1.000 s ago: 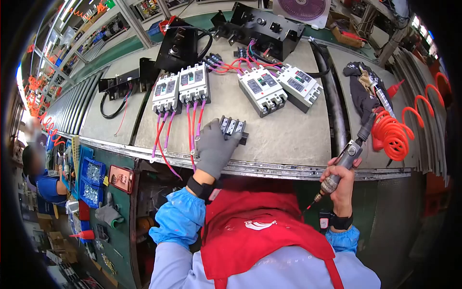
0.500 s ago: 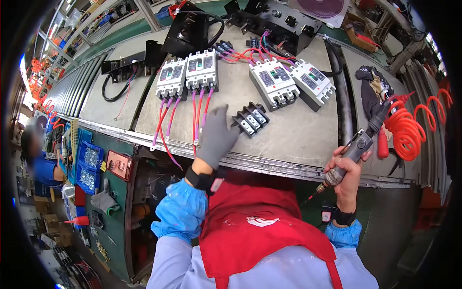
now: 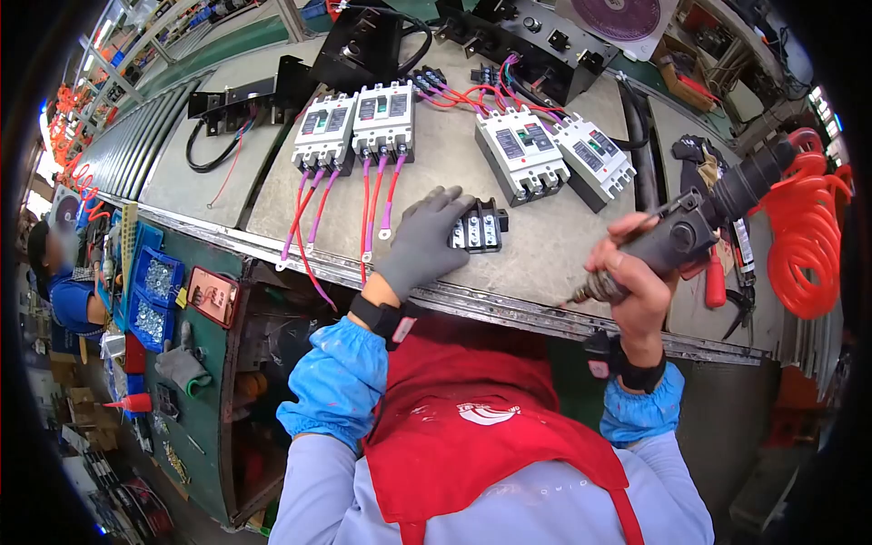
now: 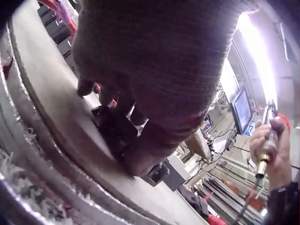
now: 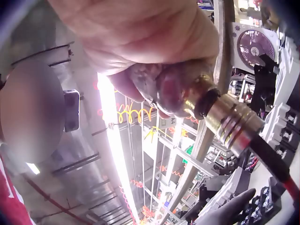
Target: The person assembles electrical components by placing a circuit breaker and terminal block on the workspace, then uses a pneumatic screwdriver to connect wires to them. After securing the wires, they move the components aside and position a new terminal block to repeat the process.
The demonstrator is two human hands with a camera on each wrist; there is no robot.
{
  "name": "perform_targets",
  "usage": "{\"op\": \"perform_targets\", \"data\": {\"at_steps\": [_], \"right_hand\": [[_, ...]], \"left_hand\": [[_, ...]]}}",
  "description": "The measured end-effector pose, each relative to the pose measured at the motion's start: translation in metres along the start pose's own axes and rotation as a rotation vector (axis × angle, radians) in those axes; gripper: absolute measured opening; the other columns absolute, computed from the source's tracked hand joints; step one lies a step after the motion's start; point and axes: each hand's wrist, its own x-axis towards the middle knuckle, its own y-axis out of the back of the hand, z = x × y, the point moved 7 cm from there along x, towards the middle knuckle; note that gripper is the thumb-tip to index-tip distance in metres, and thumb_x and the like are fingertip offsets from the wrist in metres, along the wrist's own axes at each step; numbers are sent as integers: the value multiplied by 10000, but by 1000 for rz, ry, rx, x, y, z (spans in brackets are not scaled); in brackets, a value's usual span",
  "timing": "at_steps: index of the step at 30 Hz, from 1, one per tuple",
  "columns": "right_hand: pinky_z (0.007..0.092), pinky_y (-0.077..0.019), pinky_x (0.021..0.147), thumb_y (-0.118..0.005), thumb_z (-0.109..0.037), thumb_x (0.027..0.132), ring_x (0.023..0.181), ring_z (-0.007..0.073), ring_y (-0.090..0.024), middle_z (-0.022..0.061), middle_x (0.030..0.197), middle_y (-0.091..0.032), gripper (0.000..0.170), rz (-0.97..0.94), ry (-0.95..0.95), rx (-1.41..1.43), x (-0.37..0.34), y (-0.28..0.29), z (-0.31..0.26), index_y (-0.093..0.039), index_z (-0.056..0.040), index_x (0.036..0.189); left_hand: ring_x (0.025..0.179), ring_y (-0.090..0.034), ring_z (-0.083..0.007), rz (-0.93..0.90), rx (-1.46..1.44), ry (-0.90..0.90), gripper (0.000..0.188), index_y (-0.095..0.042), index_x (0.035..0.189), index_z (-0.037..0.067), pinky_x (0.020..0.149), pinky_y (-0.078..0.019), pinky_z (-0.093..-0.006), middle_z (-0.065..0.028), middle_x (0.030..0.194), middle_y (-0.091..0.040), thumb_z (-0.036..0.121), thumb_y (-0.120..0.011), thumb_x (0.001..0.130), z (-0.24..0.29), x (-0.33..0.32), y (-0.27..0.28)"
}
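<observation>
The gloved left hand (image 3: pixel 423 243) holds a black terminal block (image 3: pixel 480 227) from its left side, flat on the bench; in the left wrist view the fingers of the left hand (image 4: pixel 145 61) are curled around the dark block (image 4: pixel 115 129). The bare right hand (image 3: pixel 639 277) grips a dark power screwdriver (image 3: pixel 677 238) over the bench's front edge, its tip pointing left. In the right wrist view, the driver's brass collar (image 5: pixel 234 123) and red-tipped bit stick out of the right hand (image 5: pixel 145 37), with the terminal block (image 5: pixel 262 204) below.
White breakers (image 3: pixel 383 123) with red and purple leads stand behind the left hand. Two more breakers (image 3: pixel 522 154) are wired to terminal blocks at the back. Black metal housings (image 3: pixel 527 41) line the far side. A coiled red hose (image 3: pixel 804 245) and red-handled tool (image 3: pixel 715 283) lie at right.
The left hand, lifted off the block half a second ago, is back against it, and the block has turned. The right hand has raised the screwdriver up and left over the bench edge.
</observation>
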Motion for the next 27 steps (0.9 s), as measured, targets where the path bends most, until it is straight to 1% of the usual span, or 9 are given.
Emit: {"op": "perform_targets", "data": {"at_steps": [1,2,5,6,9,10,12,18,27], "right_hand": [[344,-479,686,-560,-52,716,667,222,-572,111,724,-559,331,-23,44,23,3,-9,-1,-511,47,1028],[344,-482,701,-561,-41,722,680,223,-580,111,725,-561,327,-41,89,32,6,-18,-3,-510,48,1033],[355,-490,734,-553,-5,758,718,232,-601,111,753,-572,300,-115,189,37,16,-44,-1,-498,48,1049],[357,-491,734,-550,-9,763,721,234,-602,111,756,-571,302,-135,196,43,20,-52,0,-492,49,1053],[374,-499,736,-540,-16,774,723,240,-603,116,765,-570,303,-188,223,59,32,-71,5,-472,60,1059],[378,-501,736,-539,-16,775,719,240,-602,117,767,-569,302,-191,250,49,35,-75,6,-471,63,1057],[387,-507,731,-537,-13,774,706,240,-599,115,770,-567,298,-197,295,33,42,-82,7,-473,72,1052],[385,-509,714,-534,-5,767,695,234,-595,110,764,-564,276,-143,223,25,52,-81,25,-494,67,1030],[387,-499,714,-552,-29,746,686,237,-588,118,746,-578,293,-105,209,16,55,-77,31,-498,65,1018]], "left_hand": [[1311,-405,-359,37,2,-11,752,-500,1314,104,1073,-331,-448,-189,1386,-450,244,-728,611,0,-1,1],[1328,-375,-384,44,-10,39,789,-479,1345,115,1089,-312,-458,-205,1405,-426,239,-735,609,-1,-3,1],[1343,-333,-403,92,-76,78,765,-466,1345,132,1079,-298,-494,-196,1400,-417,231,-729,633,10,-18,6],[1344,-321,-412,108,-88,58,727,-493,1328,174,1072,-294,-501,-173,1392,-428,243,-746,650,16,-21,6],[1340,-324,-411,106,-52,1,664,-538,1289,208,1063,-291,-505,-142,1383,-441,280,-765,669,19,-25,-3],[1328,-347,-394,131,-57,0,579,-578,1239,228,1055,-297,-496,-107,1375,-460,286,-763,694,17,-25,-6],[1318,-366,-374,156,-54,-8,547,-591,1220,221,1054,-299,-488,-96,1362,-475,261,-757,701,14,-24,-8],[1302,-406,-348,171,-71,-17,519,-612,1211,194,1047,-310,-474,-94,1346,-511,219,-739,708,9,-22,-7],[1288,-424,-329,182,-82,-19,519,-614,1212,194,1050,-308,-467,-100,1338,-519,216,-736,708,9,-22,-6]]}}
